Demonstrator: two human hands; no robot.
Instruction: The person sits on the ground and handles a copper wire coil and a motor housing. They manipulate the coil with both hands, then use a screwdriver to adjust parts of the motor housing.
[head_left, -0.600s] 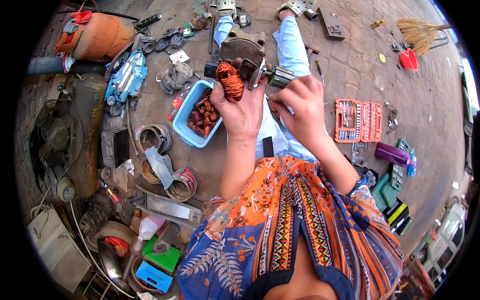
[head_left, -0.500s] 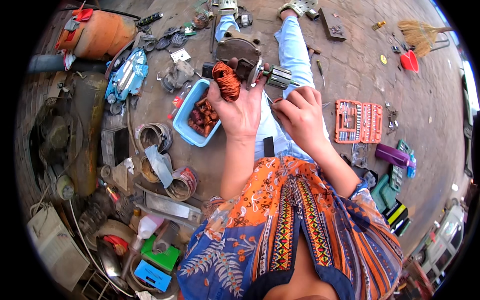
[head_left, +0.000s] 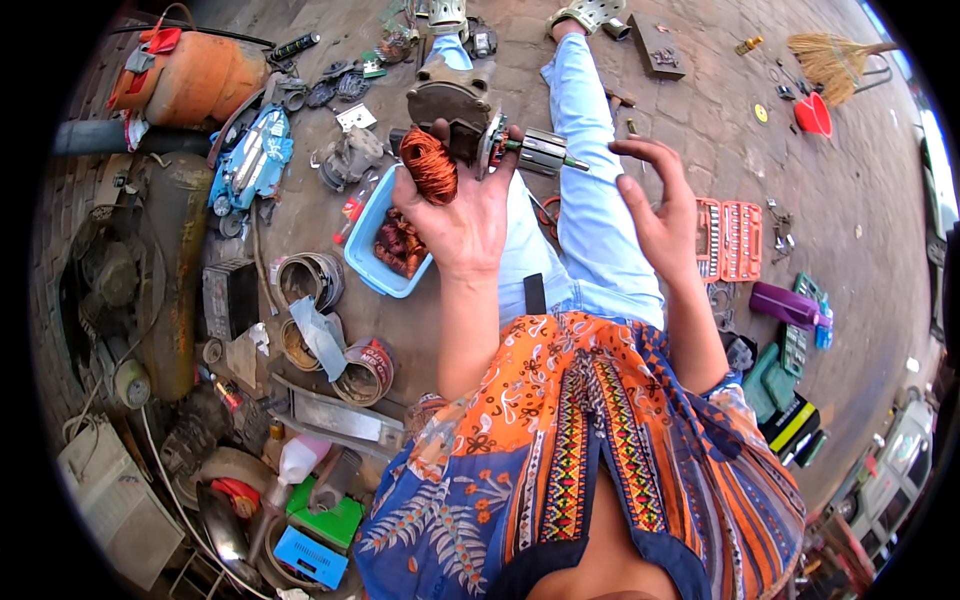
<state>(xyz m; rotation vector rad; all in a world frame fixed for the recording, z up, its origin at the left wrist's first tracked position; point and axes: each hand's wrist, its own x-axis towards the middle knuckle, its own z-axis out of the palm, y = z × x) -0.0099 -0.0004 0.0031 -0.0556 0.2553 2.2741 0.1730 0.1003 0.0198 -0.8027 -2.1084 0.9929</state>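
Copper wire point(head_left: 430, 166), wound into a thick reddish bundle, sits in the grip of the left hand point(head_left: 455, 228), lodged between the thumb and the fingers, with the palm turned up. Just right of the bundle, at the tips of the same hand's fingers, is a ridged cylindrical rotor point(head_left: 543, 151) lying sideways, its thin shaft pointing right and a round metal disc point(head_left: 491, 146) at its left end. A grimy metal housing point(head_left: 447, 103) stands on the far side of the fingers; whether the hand bears its weight, I cannot tell.

The right hand point(head_left: 662, 205) is raised to the right of the shaft, well apart from it. Its grip is spread, thumb and forefinger parted and pointing left, with nothing visible between them.

Near the left wrist, on its left, a light blue tub point(head_left: 380, 279) holds copper scraps point(head_left: 400, 244). The person's legs, in pale blue trousers point(head_left: 590, 200), stretch toward the far side over the paved ground point(head_left: 700, 140). To the right lies an orange socket case point(head_left: 741, 243), with a purple bottle point(head_left: 785, 305) nearer. A red bucket point(head_left: 813, 116) and a straw broom point(head_left: 828, 70) are at far right; an orange gas cylinder point(head_left: 210, 82) lies far left.
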